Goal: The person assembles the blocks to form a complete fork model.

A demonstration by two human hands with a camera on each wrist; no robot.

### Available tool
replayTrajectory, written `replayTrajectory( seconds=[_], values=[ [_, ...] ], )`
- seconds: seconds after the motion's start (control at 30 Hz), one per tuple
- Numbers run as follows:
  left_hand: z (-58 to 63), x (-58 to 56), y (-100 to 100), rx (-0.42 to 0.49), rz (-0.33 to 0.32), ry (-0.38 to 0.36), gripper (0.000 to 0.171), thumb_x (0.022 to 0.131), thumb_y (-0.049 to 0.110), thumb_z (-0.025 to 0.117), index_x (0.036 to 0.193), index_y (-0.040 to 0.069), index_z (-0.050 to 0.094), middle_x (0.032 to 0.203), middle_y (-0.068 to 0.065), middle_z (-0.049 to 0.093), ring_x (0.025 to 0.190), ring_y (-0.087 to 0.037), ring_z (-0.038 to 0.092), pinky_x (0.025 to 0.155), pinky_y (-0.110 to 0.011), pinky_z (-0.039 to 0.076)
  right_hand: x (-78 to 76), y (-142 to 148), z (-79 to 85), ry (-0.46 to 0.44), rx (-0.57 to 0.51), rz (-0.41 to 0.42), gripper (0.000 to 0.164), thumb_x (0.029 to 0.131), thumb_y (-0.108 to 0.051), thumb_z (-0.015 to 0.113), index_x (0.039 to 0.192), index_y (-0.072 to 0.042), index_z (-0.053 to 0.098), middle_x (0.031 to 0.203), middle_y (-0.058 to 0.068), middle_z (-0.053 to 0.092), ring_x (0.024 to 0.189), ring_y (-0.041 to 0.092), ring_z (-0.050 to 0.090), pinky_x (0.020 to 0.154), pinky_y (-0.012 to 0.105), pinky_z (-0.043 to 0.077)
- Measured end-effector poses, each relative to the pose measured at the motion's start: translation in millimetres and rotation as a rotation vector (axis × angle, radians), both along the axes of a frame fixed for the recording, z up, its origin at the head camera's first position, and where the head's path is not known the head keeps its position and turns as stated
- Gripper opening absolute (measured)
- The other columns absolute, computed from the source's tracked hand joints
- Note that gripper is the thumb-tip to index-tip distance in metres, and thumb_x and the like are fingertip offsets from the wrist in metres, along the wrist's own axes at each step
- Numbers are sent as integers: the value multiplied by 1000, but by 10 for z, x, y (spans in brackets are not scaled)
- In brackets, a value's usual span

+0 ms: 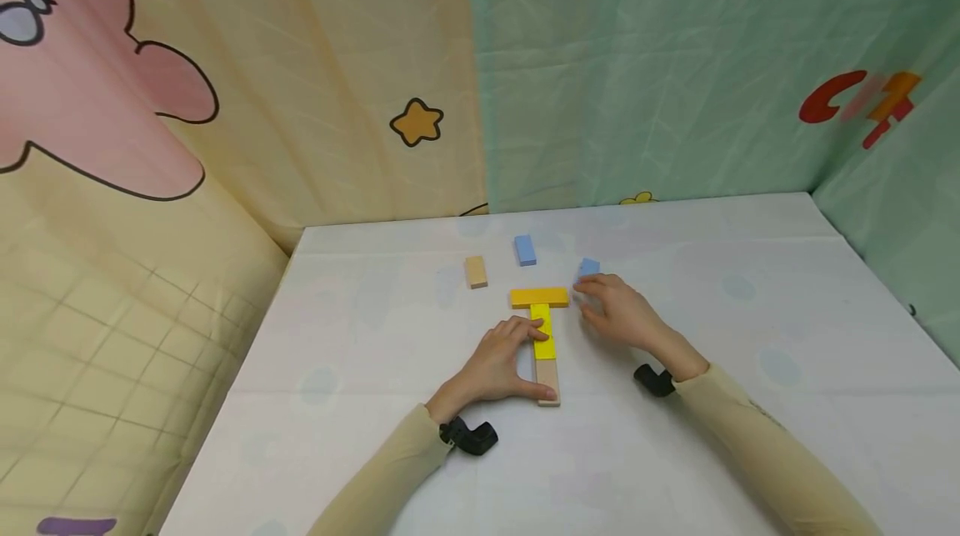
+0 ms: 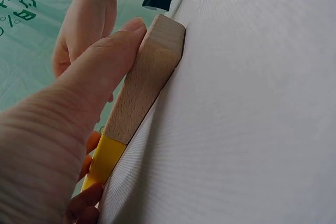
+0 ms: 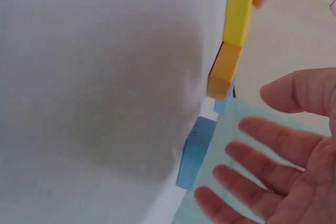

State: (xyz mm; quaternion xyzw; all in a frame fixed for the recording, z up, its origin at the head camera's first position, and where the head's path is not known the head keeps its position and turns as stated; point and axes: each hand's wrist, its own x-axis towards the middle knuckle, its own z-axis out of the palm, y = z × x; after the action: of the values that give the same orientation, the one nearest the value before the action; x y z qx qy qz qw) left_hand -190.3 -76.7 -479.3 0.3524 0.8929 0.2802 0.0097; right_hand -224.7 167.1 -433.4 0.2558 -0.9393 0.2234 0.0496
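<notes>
Three blocks lie joined in a T on the white tabletop: an orange block (image 1: 540, 298) across the far end, a yellow block (image 1: 546, 349) under it, and a plain wooden block (image 1: 547, 373) nearest me. My left hand (image 1: 491, 365) rests on this stem from the left, thumb touching the wooden block and fingers over the yellow one. My right hand (image 1: 622, 315) hovers just right of the orange block, fingers spread and holding nothing. Beyond its fingertips lies a blue block (image 1: 589, 266), partly hidden in the head view; the right wrist view shows a gap between them.
Another blue block (image 1: 525, 250) and a loose wooden block (image 1: 476, 272) lie farther back, behind the T. The table (image 1: 337, 453) ends at printed curtains (image 1: 555, 119) at the back and sides. Each wrist carries a black mount.
</notes>
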Motion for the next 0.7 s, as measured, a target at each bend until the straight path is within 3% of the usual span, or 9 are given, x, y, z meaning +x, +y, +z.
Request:
replayTrajectory(
  seconds=[0.2, 0.37, 0.7],
  values=[
    [-4, -3, -7, -2, -2, 5, 79, 66, 61, 78, 126, 18, 51, 142, 3, 40, 124, -16, 38, 96, -37, 35, -115, 22, -65, -58, 51, -86, 49, 88, -9, 63, 126, 17, 48, 133, 35, 41, 121, 48, 41, 98, 56, 36],
    [-10, 0, -10, -5, 1, 4, 80, 65, 62, 77, 127, 18, 51, 142, 3, 40, 124, -16, 38, 97, -37, 35, -184, 58, -107, -151, 79, -99, 56, 90, -12, 60, 132, 19, 40, 140, 37, 31, 127, 50, 33, 102, 56, 29],
    [10, -1, -10, 1, 0, -13, 80, 65, 61, 78, 127, 18, 51, 142, 3, 40, 125, -15, 37, 98, -37, 34, -163, 77, -46, -104, 113, -54, 44, 89, -6, 57, 127, 16, 49, 134, 31, 44, 124, 45, 41, 101, 54, 33]
  ],
)
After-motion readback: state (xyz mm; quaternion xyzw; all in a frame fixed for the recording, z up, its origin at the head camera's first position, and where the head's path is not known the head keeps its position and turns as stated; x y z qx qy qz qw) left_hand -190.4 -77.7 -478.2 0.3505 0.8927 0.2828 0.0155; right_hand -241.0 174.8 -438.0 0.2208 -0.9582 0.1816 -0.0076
